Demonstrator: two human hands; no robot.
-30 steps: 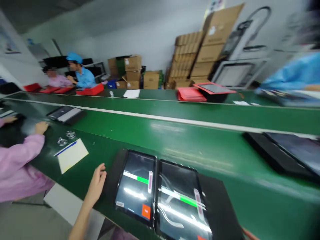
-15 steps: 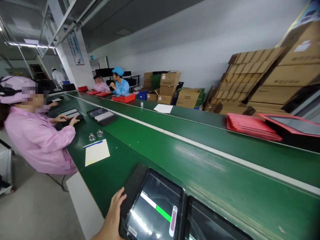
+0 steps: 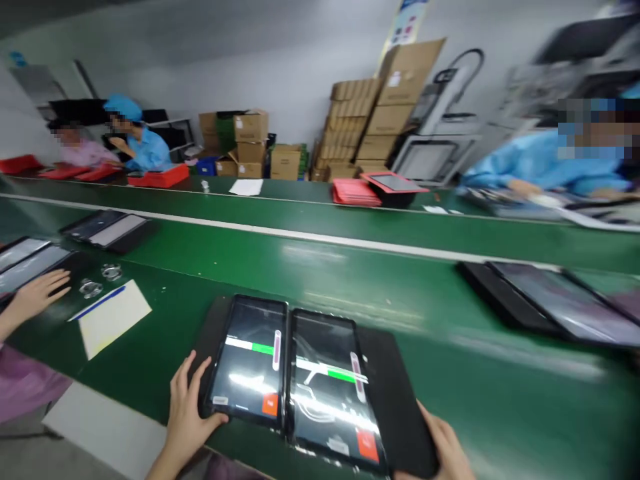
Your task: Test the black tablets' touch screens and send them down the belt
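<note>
Gripping the black tray (image 3: 385,407) at both ends, you have two tablets lying side by side in it on the green conveyor belt (image 3: 350,280). Your left hand (image 3: 187,417) sits at the near-left corner, fingers spread, fingertips on the tray edge just left of the left tablet (image 3: 249,360), thumb hooked toward that tablet's lower corner. Your right hand (image 3: 445,450) is at the near-right corner, mostly cut off by the frame; thumb lies on the tray's bare flap, the other fingers cannot be told.

Tips for the step, as judged from this view:
- Keep fingertips on the tray rim, not on the glass. Both screens are lit with a green bar and a red button, and the left thumb is just beside that button's side of the screen, so a stray touch looks likely.
- The right tablet (image 3: 333,393) has loose glossy film on it. Don't drag your fingers across it.
- Move both hands together and level, or the tablets could slide against each other.
- Stay clear of the paper sheet (image 3: 114,317) and blue pen (image 3: 97,303) well left of your left fingers, and of the co-worker's hand (image 3: 37,293) beyond them.
- Another dark tray (image 3: 540,303) sits far beyond your right fingers.
</note>
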